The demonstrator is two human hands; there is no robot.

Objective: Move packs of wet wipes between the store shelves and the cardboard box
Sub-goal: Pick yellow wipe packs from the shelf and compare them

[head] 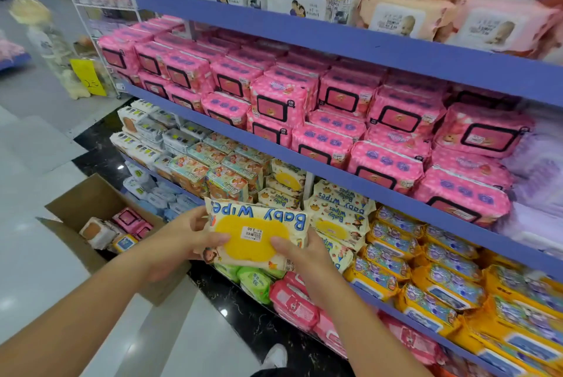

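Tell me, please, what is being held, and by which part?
A Baby Wipes pack, held at both short ends: left hand on one, right hand on the other.

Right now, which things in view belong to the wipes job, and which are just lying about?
Job:
Baby Wipes pack, gripped by left hand and right hand
box, with boxed packs inside
shelves stocked with wipes

Lying about:
yellow sign
wire rack
white shoe
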